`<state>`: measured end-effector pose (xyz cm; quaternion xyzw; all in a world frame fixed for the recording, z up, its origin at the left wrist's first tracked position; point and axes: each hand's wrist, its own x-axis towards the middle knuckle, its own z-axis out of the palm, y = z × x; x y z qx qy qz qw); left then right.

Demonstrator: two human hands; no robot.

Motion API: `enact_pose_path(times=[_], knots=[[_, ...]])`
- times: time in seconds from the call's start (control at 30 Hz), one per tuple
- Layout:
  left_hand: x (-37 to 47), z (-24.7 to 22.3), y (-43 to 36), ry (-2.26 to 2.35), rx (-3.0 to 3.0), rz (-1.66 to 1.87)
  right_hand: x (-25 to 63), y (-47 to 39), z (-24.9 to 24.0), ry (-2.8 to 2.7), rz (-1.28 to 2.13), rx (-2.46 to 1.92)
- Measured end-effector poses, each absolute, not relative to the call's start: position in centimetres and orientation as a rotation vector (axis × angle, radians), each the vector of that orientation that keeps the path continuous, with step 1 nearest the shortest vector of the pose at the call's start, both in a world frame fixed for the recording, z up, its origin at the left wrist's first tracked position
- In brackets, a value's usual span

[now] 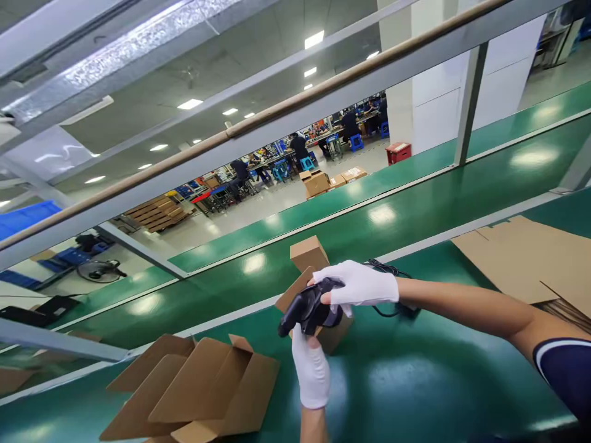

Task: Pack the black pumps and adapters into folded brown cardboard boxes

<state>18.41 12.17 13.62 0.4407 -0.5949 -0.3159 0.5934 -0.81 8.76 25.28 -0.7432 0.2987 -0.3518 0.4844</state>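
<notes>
White-gloved left hand [312, 370]: gripping black device [308, 309] from below | right hand [362, 283]: clasped over its top

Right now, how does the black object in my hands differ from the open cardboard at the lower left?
The black object is rounded; the open cardboard is brown, with flat panels and straight edges. The object looks smaller than the cardboard. The left hand and right hand hold the object, while the cardboard rests on the green surface.
</notes>
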Motion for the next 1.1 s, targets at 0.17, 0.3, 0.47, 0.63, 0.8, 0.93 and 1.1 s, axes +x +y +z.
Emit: enact_pose_path(times=[0.17,0.3,0.47,0.63,0.8,0.93,1.1], knots=[[21.0,11.3,12.6,-2.096,1.243,0.265,3.1,4.9,24.1,1.025,-0.585,-2.391],[21.5,10.8,13.2,-2.146,1.189,0.459,5.4,3.7,23.6,1.110,-0.135,-2.553],[22.2,10.8,12.9,-2.132,1.130,0.460,7.4,3.2,24.0,1.101,0.144,-2.610],[22.3,10.5,12.5,-2.109,1.088,0.492,9.8,1.8,21.4,0.969,0.580,-2.617],[21.8,10.6,12.7,-2.113,1.057,0.513,10.9,1.8,20.0,0.988,0.724,-2.601],[19.0,11.5,13.9,-2.159,0.871,0.299,6.2,3.5,21.8,1.058,0.177,-2.808],[10.8,10.8,14.2,-2.476,0.806,-0.052,-6.1,3.5,20.9,1.663,0.092,-2.584]])
